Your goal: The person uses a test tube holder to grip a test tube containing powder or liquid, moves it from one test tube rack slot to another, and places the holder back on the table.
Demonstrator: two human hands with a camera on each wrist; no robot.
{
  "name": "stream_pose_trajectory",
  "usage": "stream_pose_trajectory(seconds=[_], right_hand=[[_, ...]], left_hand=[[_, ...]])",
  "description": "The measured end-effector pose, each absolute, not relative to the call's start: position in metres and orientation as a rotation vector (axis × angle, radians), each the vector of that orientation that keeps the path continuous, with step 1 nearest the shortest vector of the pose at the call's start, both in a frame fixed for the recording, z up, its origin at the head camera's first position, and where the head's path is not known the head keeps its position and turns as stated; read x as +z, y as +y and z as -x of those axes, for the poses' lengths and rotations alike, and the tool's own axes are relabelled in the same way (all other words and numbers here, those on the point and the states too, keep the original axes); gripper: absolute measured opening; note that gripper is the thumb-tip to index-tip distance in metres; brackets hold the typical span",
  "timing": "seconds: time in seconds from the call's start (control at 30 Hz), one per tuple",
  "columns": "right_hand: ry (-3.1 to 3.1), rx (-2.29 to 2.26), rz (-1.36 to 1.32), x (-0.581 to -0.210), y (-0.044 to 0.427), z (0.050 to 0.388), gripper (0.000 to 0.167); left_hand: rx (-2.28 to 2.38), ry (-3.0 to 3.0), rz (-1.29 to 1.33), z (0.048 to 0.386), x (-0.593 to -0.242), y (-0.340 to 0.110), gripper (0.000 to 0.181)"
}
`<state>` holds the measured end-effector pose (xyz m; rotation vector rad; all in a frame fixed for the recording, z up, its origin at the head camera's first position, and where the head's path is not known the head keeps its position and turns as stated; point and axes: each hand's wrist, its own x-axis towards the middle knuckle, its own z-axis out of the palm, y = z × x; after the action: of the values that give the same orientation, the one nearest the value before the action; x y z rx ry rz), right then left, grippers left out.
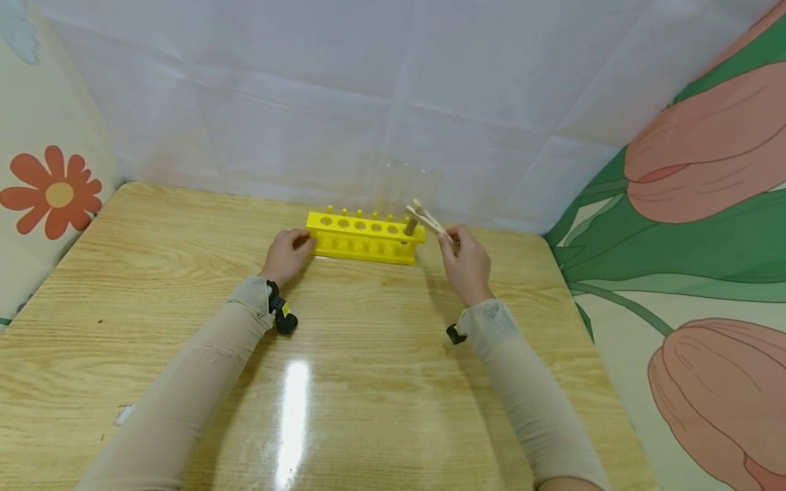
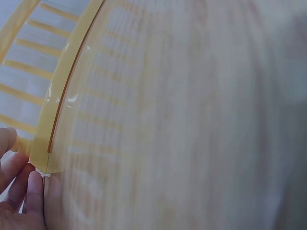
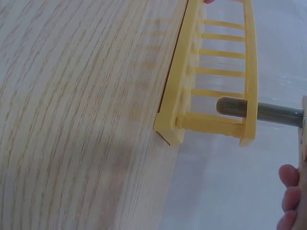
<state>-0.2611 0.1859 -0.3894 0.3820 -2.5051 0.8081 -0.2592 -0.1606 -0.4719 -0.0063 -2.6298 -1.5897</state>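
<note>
A yellow test tube rack (image 1: 362, 256) stands near the back of the table. My left hand (image 1: 287, 258) holds its left end with fingers and thumb; the left wrist view shows the fingers (image 2: 17, 167) at the rack's corner. My right hand (image 1: 468, 264) grips a wooden test tube clamp (image 1: 430, 219). The clamp's far end is around a test tube (image 3: 280, 114) with dark greenish-brown contents. That tube passes through the rightmost hole of the rack's top plate (image 3: 252, 72). Its rounded bottom hangs above the lower plate (image 3: 172, 96), apart from it.
Faint clear glass shapes, like tubes (image 1: 399, 187), rise behind the rack's right half. A row of yellow pegs (image 1: 359, 213) lines the rack's back. White cloth (image 1: 276, 102) hangs behind the wooden table (image 1: 368, 382). Patterned panels (image 1: 694, 239) flank both sides.
</note>
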Motion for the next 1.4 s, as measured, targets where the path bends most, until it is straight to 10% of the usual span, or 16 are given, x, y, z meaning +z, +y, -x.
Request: stream_pose_trajectory(seconds=[1.4], right_hand=[[-2.293, 0.7, -0.413, -0.376, 0.184, 0.257, 0.024]], left_hand=[[-1.576, -2.633, 0.01, 0.252, -0.462, -0.156, 0.045]])
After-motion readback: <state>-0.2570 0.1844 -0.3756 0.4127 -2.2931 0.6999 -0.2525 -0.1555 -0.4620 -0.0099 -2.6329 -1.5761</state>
